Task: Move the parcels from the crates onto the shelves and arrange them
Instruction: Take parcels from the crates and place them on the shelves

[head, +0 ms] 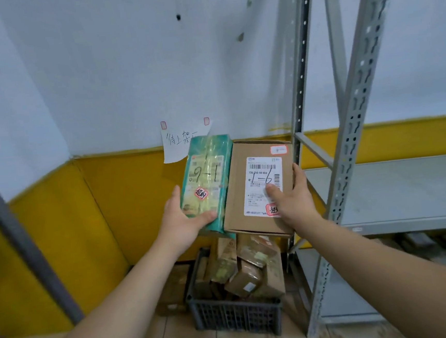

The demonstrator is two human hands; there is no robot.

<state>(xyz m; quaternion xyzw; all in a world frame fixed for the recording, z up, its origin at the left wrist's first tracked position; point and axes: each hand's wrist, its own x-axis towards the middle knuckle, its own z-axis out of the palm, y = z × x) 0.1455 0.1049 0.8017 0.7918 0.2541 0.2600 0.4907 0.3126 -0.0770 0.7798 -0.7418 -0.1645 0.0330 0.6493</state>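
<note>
1. Grey metal shelving [396, 194] just right of the right hand, its bare middle shelf level with that hand, its slotted uprights rising above and dropping below it.
2. Dark plastic crate [234, 313] on the tiled floor, below and between both hands, heaped with brown parcels [248, 270] lying at mixed angles.
3. Brown cardboard box [258, 190] held up in the right hand, above the crate, label side facing the camera; marked "1-6" by hand on the white shipping label [265, 185], with a red-bordered sticker at the label's lower edge and another near the box's top corner.
4. Green wrapped parcel [208, 182] held up in the left hand, touching the cardboard box along its long edge, marked "9-1" by hand, a red-bordered sticker lower down on its face.
5. Right hand [293, 197] clamped on the cardboard box: thumb pressed flat on the label, fingers wrapped round the far right edge.
6. Left hand [183, 220] gripping the lower end of the green parcel: thumb across the front near the bottom, fingers up the left side and behind.
7. Paper note [176, 146] with handwritten characters taped to the wall, beyond the left hand, partly hidden by the green parcel.
</note>
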